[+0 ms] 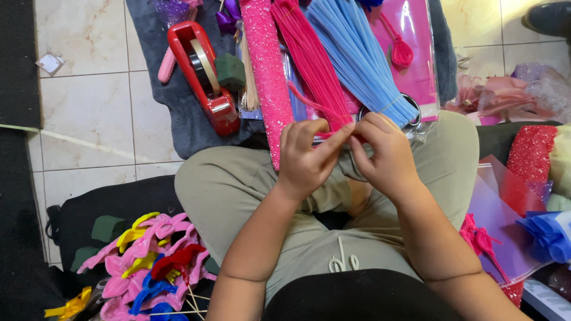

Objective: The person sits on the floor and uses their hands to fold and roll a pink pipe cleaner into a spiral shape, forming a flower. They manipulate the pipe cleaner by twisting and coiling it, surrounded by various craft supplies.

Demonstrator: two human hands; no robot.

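Pale floor tiles (89, 113) fill the upper left of the frame, and a grey cloth (184, 119) lies on them with craft things piled on top. In the middle of the frame the person sits with bent legs in tan trousers (238, 184). Both hands meet just above the knees. The left hand (306, 157) and the right hand (386, 154) are close together, fingertips almost touching, and both pinch the same pink fuzzy stick (315, 107). Its held end sits right between the two hands. From there it runs up and to the left, towards the top of the frame, so its long way points away from the person. Both hands are just as near to it. This stick is thin, bright pink and a little bent. Just behind it lie a bundle of pink fuzzy sticks (309, 53) and a bundle of blue fuzzy sticks (363, 59). Beside them a pink sparkly roll (264, 71) lies to the left, then a red tape holder (205, 74). At the lower left sits a heap of finished pink, yellow and blue shapes (154, 261).
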